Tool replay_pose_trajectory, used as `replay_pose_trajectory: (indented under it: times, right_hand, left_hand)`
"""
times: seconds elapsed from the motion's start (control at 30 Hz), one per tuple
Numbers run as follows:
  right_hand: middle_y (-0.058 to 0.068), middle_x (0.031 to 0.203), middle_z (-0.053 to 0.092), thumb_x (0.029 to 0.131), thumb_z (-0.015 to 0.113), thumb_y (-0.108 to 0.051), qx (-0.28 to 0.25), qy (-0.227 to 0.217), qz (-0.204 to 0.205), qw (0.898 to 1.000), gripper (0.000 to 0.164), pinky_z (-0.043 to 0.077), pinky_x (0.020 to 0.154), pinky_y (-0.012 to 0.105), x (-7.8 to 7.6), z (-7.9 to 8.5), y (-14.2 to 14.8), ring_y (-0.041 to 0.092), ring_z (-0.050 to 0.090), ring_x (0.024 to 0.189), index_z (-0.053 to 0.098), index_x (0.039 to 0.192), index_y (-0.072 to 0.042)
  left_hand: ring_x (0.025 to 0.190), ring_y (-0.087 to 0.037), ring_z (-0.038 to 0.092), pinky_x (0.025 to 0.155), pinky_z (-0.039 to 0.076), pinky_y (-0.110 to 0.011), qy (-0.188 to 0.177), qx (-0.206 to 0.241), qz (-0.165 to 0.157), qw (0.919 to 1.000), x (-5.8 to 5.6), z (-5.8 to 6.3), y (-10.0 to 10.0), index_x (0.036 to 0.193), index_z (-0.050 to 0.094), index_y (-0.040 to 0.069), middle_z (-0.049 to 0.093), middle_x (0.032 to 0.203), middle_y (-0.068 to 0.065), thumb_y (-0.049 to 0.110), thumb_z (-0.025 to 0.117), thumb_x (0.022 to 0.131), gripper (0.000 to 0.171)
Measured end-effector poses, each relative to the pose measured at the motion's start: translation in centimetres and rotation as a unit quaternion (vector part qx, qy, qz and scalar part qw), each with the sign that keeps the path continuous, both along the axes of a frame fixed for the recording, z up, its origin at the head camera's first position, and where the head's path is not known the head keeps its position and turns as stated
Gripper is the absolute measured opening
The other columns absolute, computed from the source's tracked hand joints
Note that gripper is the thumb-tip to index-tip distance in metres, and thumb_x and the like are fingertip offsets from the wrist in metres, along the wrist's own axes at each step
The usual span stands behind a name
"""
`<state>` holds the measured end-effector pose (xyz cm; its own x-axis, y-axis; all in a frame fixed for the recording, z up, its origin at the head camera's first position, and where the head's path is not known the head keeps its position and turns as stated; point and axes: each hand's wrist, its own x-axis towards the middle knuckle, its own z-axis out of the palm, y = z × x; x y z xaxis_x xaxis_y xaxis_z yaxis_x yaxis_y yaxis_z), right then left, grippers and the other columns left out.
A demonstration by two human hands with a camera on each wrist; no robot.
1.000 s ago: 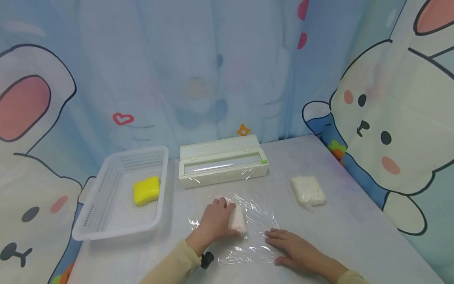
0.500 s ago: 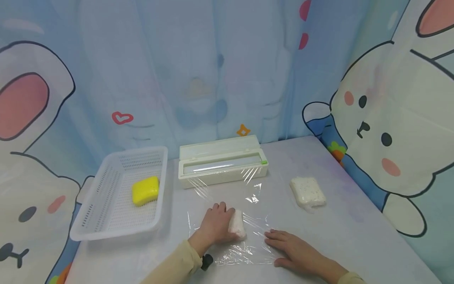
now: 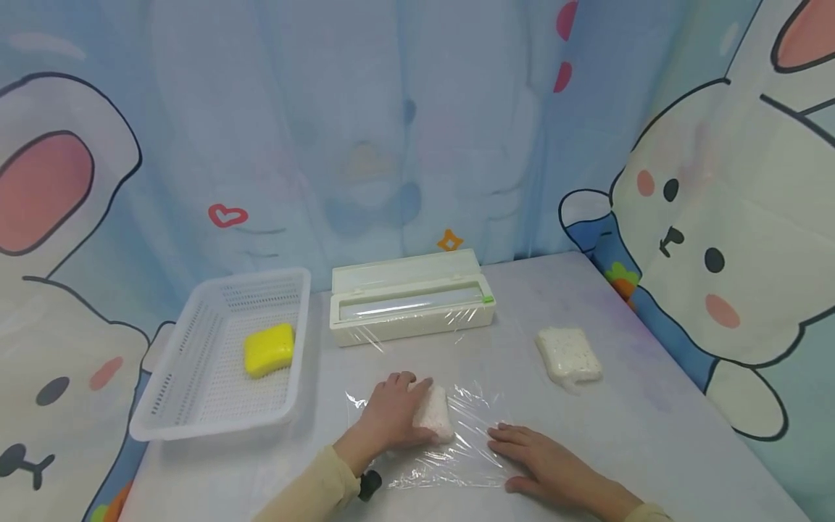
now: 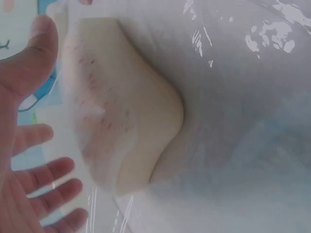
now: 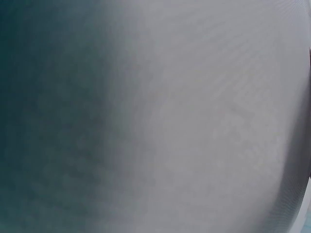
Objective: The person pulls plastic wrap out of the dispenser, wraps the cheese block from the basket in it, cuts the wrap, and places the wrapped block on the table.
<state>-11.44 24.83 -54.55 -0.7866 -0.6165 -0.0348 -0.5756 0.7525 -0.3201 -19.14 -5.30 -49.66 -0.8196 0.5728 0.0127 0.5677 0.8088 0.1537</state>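
A white block with reddish specks (image 3: pixel 433 415) lies on a sheet of cling film (image 3: pixel 479 457) at the front middle of the table. My left hand (image 3: pixel 390 415) is at the block's left side in the head view. The left wrist view shows the thumb and fingers of that hand (image 4: pixel 12 102) spread out beside the speckled block (image 4: pixel 104 111), not curled round it. My right hand (image 3: pixel 544 460) rests with extended fingers on the right edge of the film. The right wrist view shows only a blurred pale surface and a dark area, with hardly any of the hand.
Behind the film stands a white cling film dispenser (image 3: pixel 412 330) with its lid up. A white perforated basket (image 3: pixel 215 429) at the left holds a yellow block (image 3: pixel 269 351). Another pale speckled block (image 3: pixel 569 355) lies at the right. A printed curtain (image 3: pixel 391 109) hangs behind the table.
My left hand has shifted slightly and its fingers look looser, so more of the block shows. The film's glints and creases have changed around the block. My right hand has stayed put.
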Motion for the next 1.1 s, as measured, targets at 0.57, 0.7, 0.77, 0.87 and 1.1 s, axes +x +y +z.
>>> replay_pose_trajectory:
  times: [0.57, 0.7, 0.77, 0.87, 1.1]
  right_hand:
    - [0.004, 0.143, 0.062, 0.094, 0.063, -0.057, 0.0, 0.072, 0.021, 0.997, 0.06, 0.054, 0.1, 0.045, 0.0, -0.3, 0.0, 0.027, 0.059, 0.129, 0.064, 0.137, -0.016]
    - [0.004, 0.146, 0.059, 0.094, 0.06, -0.06, 0.016, 0.041, 0.006, 0.999, 0.062, 0.054, 0.102, 0.045, 0.1, -0.1, -0.1, 0.027, 0.058, 0.131, 0.063, 0.139, -0.017]
    - [0.005, 0.147, 0.058, 0.094, 0.059, -0.061, 0.023, 0.023, -0.005, 0.999, 0.063, 0.054, 0.102, 0.046, 0.1, -0.2, -0.1, 0.028, 0.058, 0.131, 0.061, 0.141, -0.018]
    - [0.006, 0.146, 0.056, 0.092, 0.059, -0.064, 0.026, -0.007, -0.026, 0.999, 0.068, 0.054, 0.102, 0.047, 0.1, -0.3, -0.3, 0.028, 0.059, 0.129, 0.058, 0.143, -0.019]
    - [0.003, 0.146, 0.058, 0.092, 0.057, -0.067, 0.018, -0.03, -0.034, 0.999, 0.055, 0.054, 0.101, 0.049, 0.2, 0.1, -0.2, 0.03, 0.06, 0.13, 0.061, 0.134, -0.031]
  left_hand:
    - [0.083, 0.005, 0.051, 0.08, 0.051, -0.02, -0.186, 0.186, -0.065, 0.9626, 3.6, -2.1, -12.0, 0.087, 0.072, 0.019, 0.062, 0.087, 0.016, 0.033, 0.094, 0.066, 0.034]
    - [0.087, 0.006, 0.049, 0.084, 0.049, -0.02, -0.189, 0.171, -0.075, 0.964, 4.2, -3.2, -12.3, 0.088, 0.072, 0.02, 0.06, 0.091, 0.019, 0.034, 0.097, 0.059, 0.04]
    - [0.09, 0.005, 0.049, 0.086, 0.049, -0.02, -0.199, 0.159, -0.07, 0.9644, 4.4, -3.4, -12.2, 0.089, 0.072, 0.021, 0.059, 0.093, 0.019, 0.032, 0.098, 0.059, 0.041]
    - [0.092, 0.004, 0.049, 0.088, 0.05, -0.022, -0.205, 0.144, -0.061, 0.9663, 4.7, -3.3, -12.0, 0.089, 0.072, 0.022, 0.058, 0.095, 0.019, 0.026, 0.096, 0.063, 0.036]
    - [0.088, 0.004, 0.051, 0.085, 0.051, -0.023, -0.174, 0.154, -0.067, 0.9703, 5.1, -3.4, -11.8, 0.085, 0.074, 0.022, 0.061, 0.087, 0.018, 0.016, 0.085, 0.078, 0.014]
